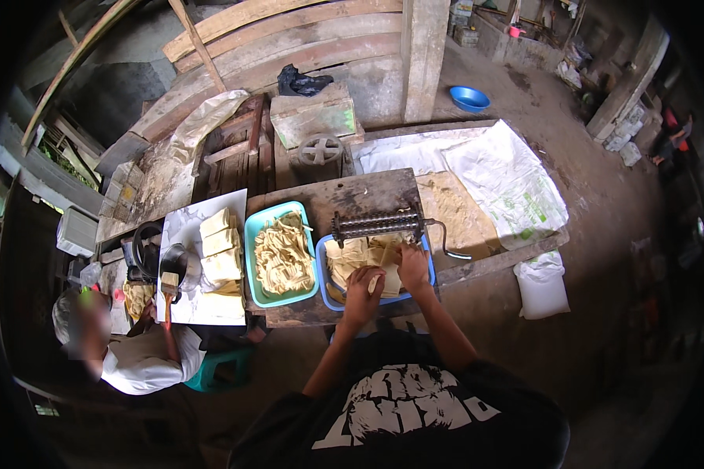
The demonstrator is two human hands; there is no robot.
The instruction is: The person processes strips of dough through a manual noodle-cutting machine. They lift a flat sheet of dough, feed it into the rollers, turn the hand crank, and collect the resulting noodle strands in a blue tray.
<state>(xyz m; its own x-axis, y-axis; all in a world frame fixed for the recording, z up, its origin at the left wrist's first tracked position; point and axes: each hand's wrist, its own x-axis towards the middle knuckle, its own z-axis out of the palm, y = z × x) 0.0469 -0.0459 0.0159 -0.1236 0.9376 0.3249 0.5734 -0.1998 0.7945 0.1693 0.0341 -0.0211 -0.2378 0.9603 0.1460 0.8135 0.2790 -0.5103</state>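
My left hand is closed round a pale piece of dough over the blue tray of folded dough sheets. Just to its right, my right hand grips a flat dough sheet beside it, fingers curled at its upper edge. A metal hand-cranked roller cutter lies across the back of that tray, its crank sticking out to the right. A turquoise tray heaped with cut dough strips stands to the left.
A white board holds dough stacks. At left, a co-worker sits on a green stool near a brush. A cloth-lined wooden trough lies behind right, a white sack below it, a blue basin farther back.
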